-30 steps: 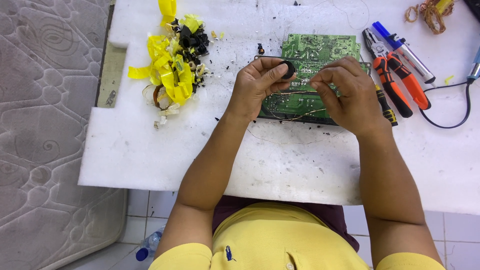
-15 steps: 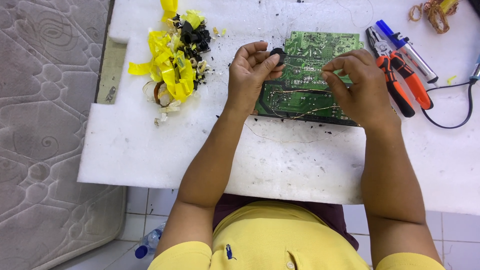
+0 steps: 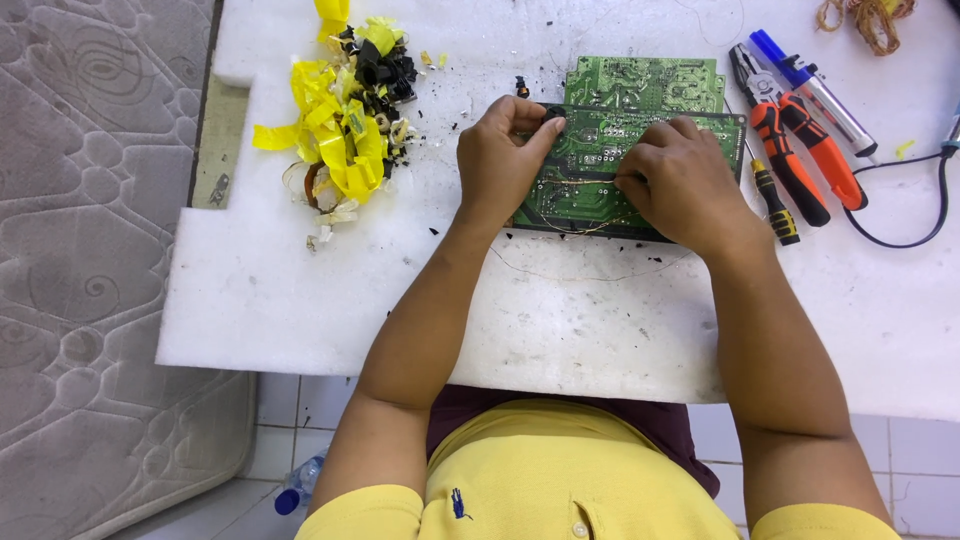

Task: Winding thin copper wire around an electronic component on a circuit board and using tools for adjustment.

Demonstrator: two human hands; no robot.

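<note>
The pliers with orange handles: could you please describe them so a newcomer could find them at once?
Start at the white foam work surface and the green circuit board. Right of the board, the pliers lie between a small screwdriver and a blue-capped marker; only they have orange handles.

I see a matt green circuit board, glossy yellow plastic tape, and soft, fibrous white foam covering my desk.
</note>
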